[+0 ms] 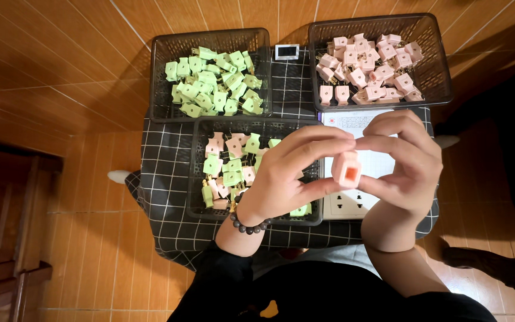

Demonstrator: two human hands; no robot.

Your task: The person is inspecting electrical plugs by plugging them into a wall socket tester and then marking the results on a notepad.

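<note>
Desk (168, 197): small, under a black checked cloth that hangs over its edges; three baskets crowd it, so a knock from an elbow could shift one towards an edge.
Mixed basket (196, 179): nearest the person, holds green and pink plugs together; the left forearm lies across it, and I judge a dropped piece would vanish among the others.
Green basket (157, 77): far left, only green plugs, well apart from the hands.
Pink basket (439, 71): far right, only pink plugs, heaped near the rim; a careless toss could bounce out onto the tiled floor.
White socket board (344, 206): lies flat just beneath the hands, partly hidden by them.
Left hand (287, 179): grip pinched on the pink plug from the left side, with fingertips only.
Right hand (403, 164): grip also closed on the pink plug, from the right.
Pink plug (347, 170): held in the air between both hands above the board; a light fingertip hold could let it slip or twist.
</note>
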